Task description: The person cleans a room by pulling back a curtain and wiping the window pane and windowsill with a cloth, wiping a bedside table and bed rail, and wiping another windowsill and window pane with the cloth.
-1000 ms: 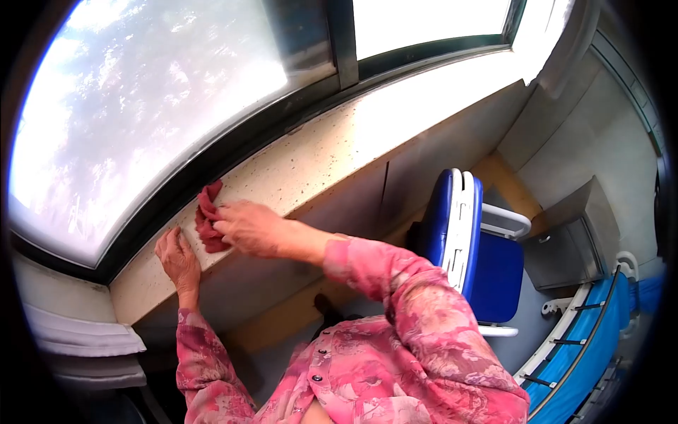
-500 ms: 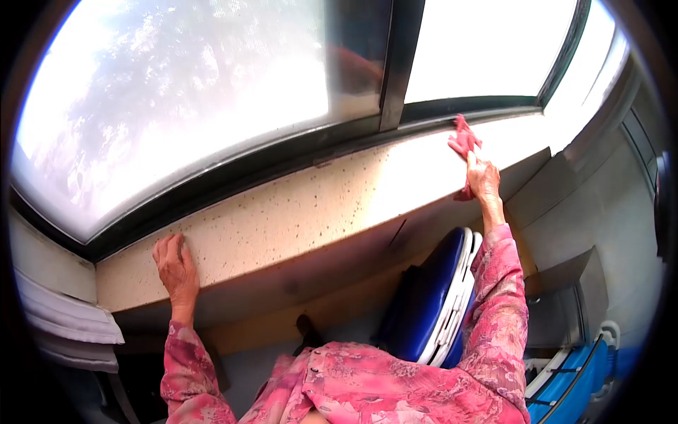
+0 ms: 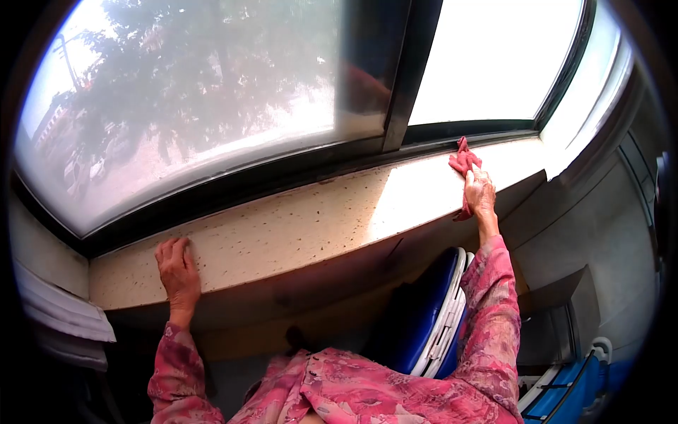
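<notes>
My right hand [image 3: 480, 192] is closed on a red cloth [image 3: 462, 164] that lies on the right part of the speckled, cream window sill [image 3: 282, 230]. The cloth's upper end touches the foot of the dark window frame, and its lower end hangs at the sill's front edge. Toward the sill's left end rests my left hand [image 3: 178, 272], palm down with bent fingers and no object visible in it. Part of that palm is hidden.
Behind the sill stands a large window with a dark frame [image 3: 401, 85]. A folded blue and white chair [image 3: 431, 318] is below the sill at my right arm. Pale folded fabric [image 3: 63, 304] hangs at the left. A metal cabinet [image 3: 558, 318] and blue bed rail cover stand right.
My right hand has swept the cloth from beside my left hand to the sill's right part. My left hand has stayed near the left end. The view has shifted.
</notes>
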The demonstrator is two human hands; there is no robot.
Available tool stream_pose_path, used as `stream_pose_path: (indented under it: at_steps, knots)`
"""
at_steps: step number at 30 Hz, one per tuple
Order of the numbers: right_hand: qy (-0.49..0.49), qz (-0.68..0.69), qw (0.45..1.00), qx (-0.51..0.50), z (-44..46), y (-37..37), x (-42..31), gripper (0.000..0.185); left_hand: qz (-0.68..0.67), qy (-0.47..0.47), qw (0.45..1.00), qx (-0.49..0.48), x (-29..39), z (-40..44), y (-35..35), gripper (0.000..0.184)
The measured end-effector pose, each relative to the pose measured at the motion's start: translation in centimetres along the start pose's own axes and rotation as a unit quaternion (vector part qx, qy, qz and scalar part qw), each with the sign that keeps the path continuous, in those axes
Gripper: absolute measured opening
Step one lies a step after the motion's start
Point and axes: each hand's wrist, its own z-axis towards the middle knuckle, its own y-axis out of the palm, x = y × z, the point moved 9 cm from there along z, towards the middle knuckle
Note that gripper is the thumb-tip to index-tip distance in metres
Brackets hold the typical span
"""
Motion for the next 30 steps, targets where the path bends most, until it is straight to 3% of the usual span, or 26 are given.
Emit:
stream_pose_path:
  at_steps: [4,7,13,21,24,27,30]
  knots:
    - [-0.028,-0.08,0.996,-0.04,-0.8,0.2,-2.4,0.04,-0.021,-0.004,1.0,0.007,-0.2,0.0,-0.1,0.019]
    - [-0.125,0.001,0.992,0.001,-2.3,1.0,-5.3,0.036,-0.019,0.006,1.0,0.018,0.2,0.0,-0.2,0.018]
    - [-0.26,0.098,0.959,-0.05,-8.0,2.8,-15.0,0.038,-0.031,0.025,0.998,0.054,0.2,0.3,-0.4,0.022]
    - [-0.38,0.131,0.905,-0.142,-20.0,0.7,-34.3,0.042,-0.099,0.001,0.989,0.105,0.4,-0.1,-2.4,0.022]
    - [-0.441,0.157,0.867,-0.169,-24.8,0.3,-42.1,0.044,-0.208,-0.016,0.968,0.136,-0.7,-0.4,-3.0,0.024]
    - [-0.498,0.183,0.828,-0.182,-28.9,-0.5,-48.9,0.051,-0.436,-0.07,0.881,0.169,-4.1,-1.0,-3.0,0.029]
    - [-0.53,0.207,0.802,-0.179,-32.3,-1.1,-53.1,0.054,-0.481,-0.151,0.849,0.161,-9.3,-3.0,-5.6,0.03]
